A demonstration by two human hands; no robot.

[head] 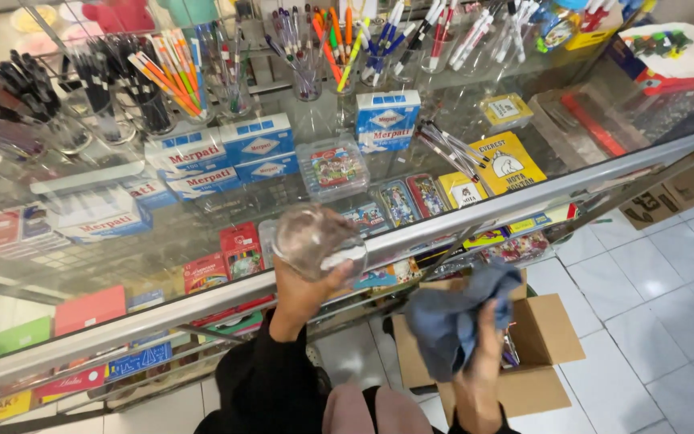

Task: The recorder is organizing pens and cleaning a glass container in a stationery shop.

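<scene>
Two hands are up in front of me: my left hand [303, 293], arm in a black sleeve raised from below, has fingers wrapped from underneath around a clear glass cup [313, 239], tilted just over the metal edge of the glass display counter [202, 308]. My right hand [482, 354], lower and nearer my body, is closed on a bunched grey-blue cloth [453, 313] above an open cardboard box [552, 341] on the tiled floor.

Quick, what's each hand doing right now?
Left hand: closed, holding a clear glass cup.
Right hand: closed, holding a blue-grey cloth.
</scene>
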